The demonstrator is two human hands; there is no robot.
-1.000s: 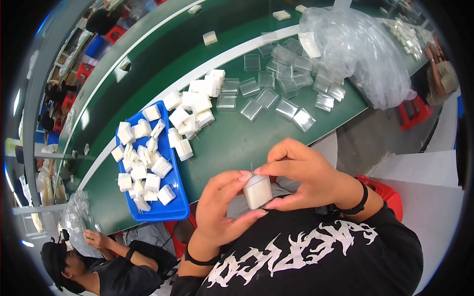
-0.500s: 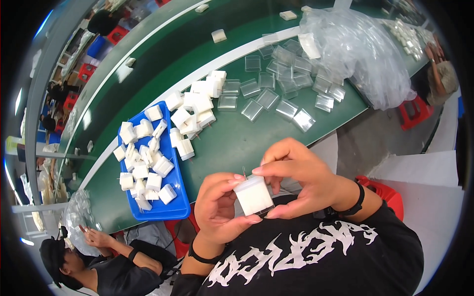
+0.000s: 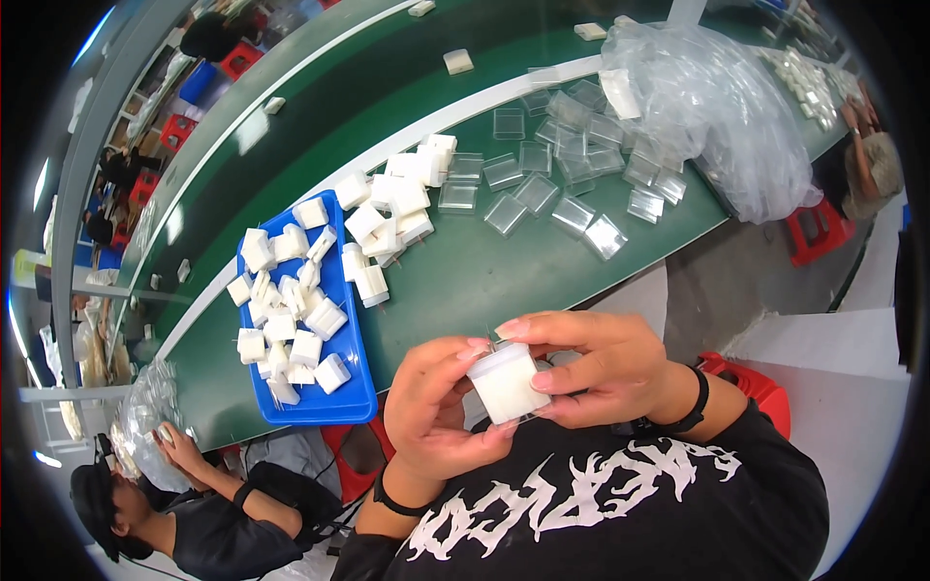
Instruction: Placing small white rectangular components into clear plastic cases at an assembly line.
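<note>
Close to my chest, my left hand [image 3: 436,407] and my right hand [image 3: 596,363] both grip one small white box [image 3: 506,384] with a clear plastic cover. The left fingers wrap its left side and underside; the right thumb and fingers pinch its top and right side. On the green table [image 3: 484,271] in front of me lies a blue tray [image 3: 344,387] holding several small white boxes [image 3: 291,310]. More white boxes [image 3: 392,208] are piled just right of the tray.
Several clear plastic cases [image 3: 557,179] lie scattered on the table beyond, beside a large clear plastic bag [image 3: 717,107]. A red stool [image 3: 756,382] stands at my right. A person in black [image 3: 194,513] sits at lower left handling a clear bag [image 3: 145,426].
The white box has been turned and lowered a little between my hands. Both hands stay on it, and the view has shifted slightly.
</note>
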